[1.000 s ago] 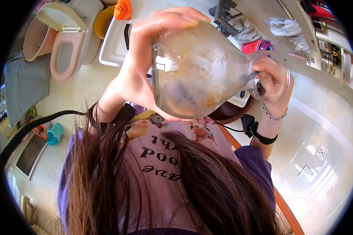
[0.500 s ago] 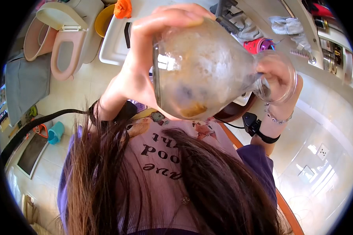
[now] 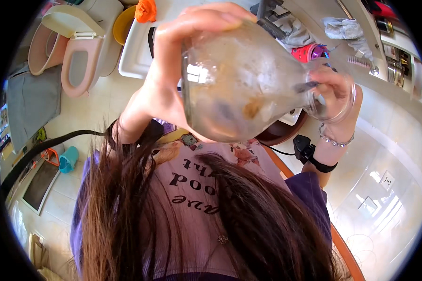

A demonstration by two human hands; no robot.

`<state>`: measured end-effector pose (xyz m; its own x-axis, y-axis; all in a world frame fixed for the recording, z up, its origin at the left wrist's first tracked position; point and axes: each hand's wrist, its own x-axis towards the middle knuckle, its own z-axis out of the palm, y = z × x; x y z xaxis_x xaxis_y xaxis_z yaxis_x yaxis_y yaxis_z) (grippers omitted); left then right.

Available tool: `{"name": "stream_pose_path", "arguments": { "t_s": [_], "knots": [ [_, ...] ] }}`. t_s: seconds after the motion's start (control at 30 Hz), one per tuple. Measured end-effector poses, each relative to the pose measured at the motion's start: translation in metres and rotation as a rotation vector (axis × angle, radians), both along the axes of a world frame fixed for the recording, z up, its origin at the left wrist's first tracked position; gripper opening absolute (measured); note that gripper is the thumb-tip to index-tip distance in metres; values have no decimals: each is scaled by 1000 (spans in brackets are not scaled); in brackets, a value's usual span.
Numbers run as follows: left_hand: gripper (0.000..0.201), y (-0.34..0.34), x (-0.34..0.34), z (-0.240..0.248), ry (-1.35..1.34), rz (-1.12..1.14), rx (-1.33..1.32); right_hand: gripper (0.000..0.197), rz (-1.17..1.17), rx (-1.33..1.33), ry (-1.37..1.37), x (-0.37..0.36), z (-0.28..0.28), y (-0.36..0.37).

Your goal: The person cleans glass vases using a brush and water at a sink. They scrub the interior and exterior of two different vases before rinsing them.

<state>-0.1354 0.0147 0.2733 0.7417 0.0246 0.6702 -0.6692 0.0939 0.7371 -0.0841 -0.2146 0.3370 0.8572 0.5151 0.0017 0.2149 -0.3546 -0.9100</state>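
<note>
Close in front of me, a large clear glass vase (image 3: pixel 229 84) lies on its side, its wide base to the left and its flared mouth to the right. My left hand (image 3: pixel 169 61) wraps around the base, fingers over the top. At the mouth, my right hand (image 3: pixel 333 86) shows partly through the glass rim, fingers pinched on a thin dark stick (image 3: pixel 306 87) that reaches into the neck. A blurred brown patch (image 3: pixel 253 108) shows in the vase's body; whether it joins the stick I cannot tell. The glass looks cloudy and wet.
Beyond the vase is a white sink (image 3: pixel 135 56) with a black faucet (image 3: pixel 272 28). An orange cloth (image 3: pixel 146 11), a red-pink cup (image 3: pixel 309 52) and grey cloths (image 3: pixel 344 30) lie around it. A toilet (image 3: pixel 79 63) stands at the left; a brown basin (image 3: pixel 279 134) sits below the vase.
The brown patch in the vase has moved up and to the right. My right hand has shifted slightly at the mouth, and the stick's angle has changed. My left hand holds nearly still.
</note>
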Motion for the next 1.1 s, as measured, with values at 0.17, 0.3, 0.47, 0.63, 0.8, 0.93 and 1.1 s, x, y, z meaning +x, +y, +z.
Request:
{"name": "stream_pose_path", "arguments": {
  "t_s": [0.17,0.3,0.47,0.63,0.8,0.93,1.1],
  "knots": [
    [57,3,-2,-11,-16,-90,-69,16,129,26,-25,-1,6,13],
    [63,9,3,-25,-57,-112,-83,11,25,-13,-29,2,10,0],
    [80,1,-2,-5,23,-60,12,10,73,-113,-263,-1,14,13],
    [89,5,5,-15,-33,-90,29,9,30,-36,-181,-3,4,7],
    [88,5,6,-19,-44,5,43,14,-113,1,0,-2,3,-7],
    [86,4,2,-12,-52,-4,34,16,-1,16,-11,-6,7,-2],
    [84,7,2,-20,-71,-11,8,11,11,-33,32,-13,18,15]
  ]
}}
